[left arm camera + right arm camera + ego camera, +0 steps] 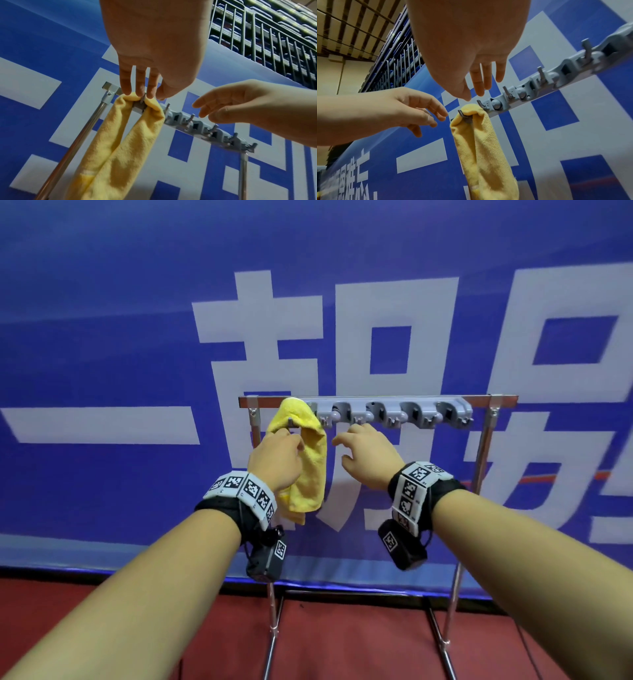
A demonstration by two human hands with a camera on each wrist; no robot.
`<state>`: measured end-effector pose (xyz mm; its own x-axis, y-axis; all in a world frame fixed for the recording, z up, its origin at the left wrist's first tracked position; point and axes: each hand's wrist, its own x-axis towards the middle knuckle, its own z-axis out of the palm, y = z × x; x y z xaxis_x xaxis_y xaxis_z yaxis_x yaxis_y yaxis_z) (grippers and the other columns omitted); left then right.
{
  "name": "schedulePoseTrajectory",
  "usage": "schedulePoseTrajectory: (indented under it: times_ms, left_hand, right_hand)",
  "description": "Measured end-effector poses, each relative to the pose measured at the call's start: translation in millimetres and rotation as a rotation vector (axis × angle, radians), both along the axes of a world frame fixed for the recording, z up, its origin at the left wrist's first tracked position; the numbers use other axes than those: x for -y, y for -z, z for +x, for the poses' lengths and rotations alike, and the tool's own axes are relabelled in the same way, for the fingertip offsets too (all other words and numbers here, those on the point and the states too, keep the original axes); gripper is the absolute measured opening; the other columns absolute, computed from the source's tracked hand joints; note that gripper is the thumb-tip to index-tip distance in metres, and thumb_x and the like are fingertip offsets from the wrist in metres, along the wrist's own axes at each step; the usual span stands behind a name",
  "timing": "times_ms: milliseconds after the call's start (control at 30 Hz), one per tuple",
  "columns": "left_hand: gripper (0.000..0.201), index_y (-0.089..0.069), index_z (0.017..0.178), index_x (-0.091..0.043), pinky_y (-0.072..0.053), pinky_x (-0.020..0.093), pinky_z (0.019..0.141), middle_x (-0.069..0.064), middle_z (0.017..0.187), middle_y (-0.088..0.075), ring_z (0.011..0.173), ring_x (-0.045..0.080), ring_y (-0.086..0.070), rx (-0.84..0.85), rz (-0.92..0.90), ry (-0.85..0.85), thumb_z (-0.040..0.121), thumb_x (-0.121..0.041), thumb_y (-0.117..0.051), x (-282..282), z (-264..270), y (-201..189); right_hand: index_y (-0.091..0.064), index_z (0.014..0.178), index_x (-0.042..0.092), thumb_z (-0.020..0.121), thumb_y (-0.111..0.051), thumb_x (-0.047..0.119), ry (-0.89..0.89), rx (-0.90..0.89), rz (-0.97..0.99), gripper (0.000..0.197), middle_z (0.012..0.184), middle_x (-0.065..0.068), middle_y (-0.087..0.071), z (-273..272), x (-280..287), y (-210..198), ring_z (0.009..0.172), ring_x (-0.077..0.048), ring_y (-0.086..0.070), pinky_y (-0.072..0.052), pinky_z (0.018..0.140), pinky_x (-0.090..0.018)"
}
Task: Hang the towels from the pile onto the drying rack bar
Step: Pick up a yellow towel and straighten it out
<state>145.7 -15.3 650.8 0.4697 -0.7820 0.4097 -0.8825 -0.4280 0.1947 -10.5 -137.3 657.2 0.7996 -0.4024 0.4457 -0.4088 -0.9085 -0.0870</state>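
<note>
A yellow towel [308,474] [120,142] [479,148] hangs folded over the leftmost hook of the grey hook strip [394,409] [205,128] [539,81] on the drying rack bar [500,399]. My left hand [291,443] [147,95] [433,119] hovers at the towel's top fold with loose fingers and grips nothing. Whether its fingertips touch the towel, I cannot tell. My right hand [342,451] [199,110] [474,96] is spread just under the strip, right of the towel, and is empty. The pile of towels is out of view.
A blue banner [137,337] with large white characters stands right behind the rack. The rack's steel posts [479,474] go down to foot bars on the red floor [342,645]. A metal railing [265,40] runs above the banner.
</note>
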Motion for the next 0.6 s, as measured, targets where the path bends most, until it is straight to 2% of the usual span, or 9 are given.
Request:
schedulePoseTrajectory:
  times_ms: [267, 367, 600]
  left_hand:
    - [0.033, -0.064, 0.114, -0.023, -0.049, 0.041, 0.088, 0.001, 0.121, -0.059, 0.116, 0.027, -0.053, -0.047, 0.048, 0.093, 0.088, -0.015, -0.046, 15.1, -72.6, 53.7]
    - [0.033, -0.065, 0.113, -0.022, -0.049, 0.039, 0.09, 0.003, 0.115, -0.06, 0.113, 0.027, -0.055, -0.081, 0.073, 0.132, 0.085, -0.014, -0.049, 22.4, -95.4, 91.0]
    - [0.034, -0.064, 0.115, -0.022, -0.049, 0.044, 0.091, 0.004, 0.119, -0.057, 0.115, 0.029, -0.053, -0.198, 0.195, 0.152, 0.086, -0.014, -0.051, 37.1, -131.3, 186.0]
  right_hand:
    - [-0.058, 0.131, 0.02, 0.088, -0.052, 0.014, 0.052, -0.001, 0.191, 0.044, 0.123, -0.009, -0.055, -77.1, 4.5, 51.7, 0.118, -0.029, -0.051, -0.048, 0.092, -0.04]
    - [-0.058, 0.131, 0.019, 0.087, -0.052, 0.014, 0.088, -0.022, 0.253, 0.044, 0.123, -0.01, -0.055, -101.8, 8.5, 89.3, 0.118, -0.03, -0.051, -0.047, 0.094, -0.04]
    - [-0.058, 0.131, 0.018, 0.087, -0.055, 0.014, 0.16, -0.08, 0.411, 0.044, 0.122, -0.01, -0.056, -142.7, 25.2, 193.0, 0.117, -0.029, -0.054, -0.046, 0.097, -0.04]
